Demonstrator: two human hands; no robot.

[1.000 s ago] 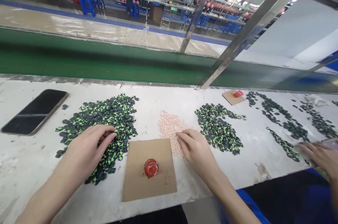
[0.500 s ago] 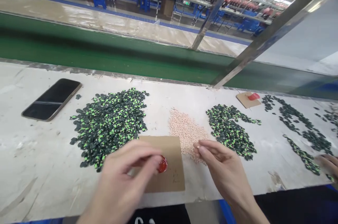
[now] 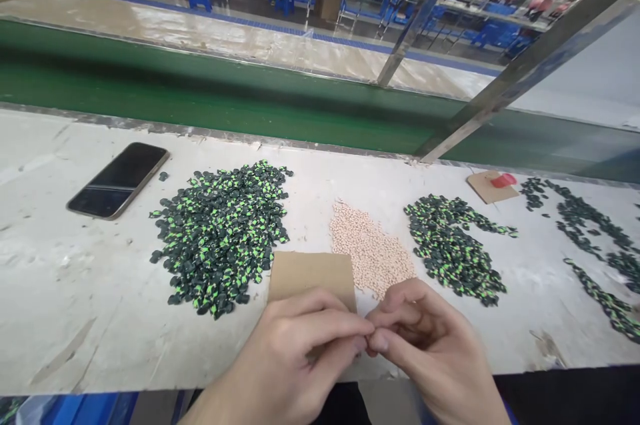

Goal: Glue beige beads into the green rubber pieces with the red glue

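Note:
My left hand and my right hand meet fingertip to fingertip low in the view, over the near edge of a brown cardboard square. Both pinch at one spot, and whatever is between the fingers is too small to make out. A heap of green-and-black pieces lies left of the cardboard. A pile of tiny pink beads lies just right of it, near my right hand. The red cap seen earlier on the cardboard is hidden behind my hands.
A dark phone lies at the far left of the white bench. A second green-and-black heap sits right of the beads, with more strewn pieces beyond. Another cardboard piece bears a red cap. A green conveyor belt runs behind, crossed by a slanted metal post.
My left hand left the green-and-black heap and my right hand left the pink beads. Both drew in over the cardboard and now pinch together. The other person's hand at right is gone from view.

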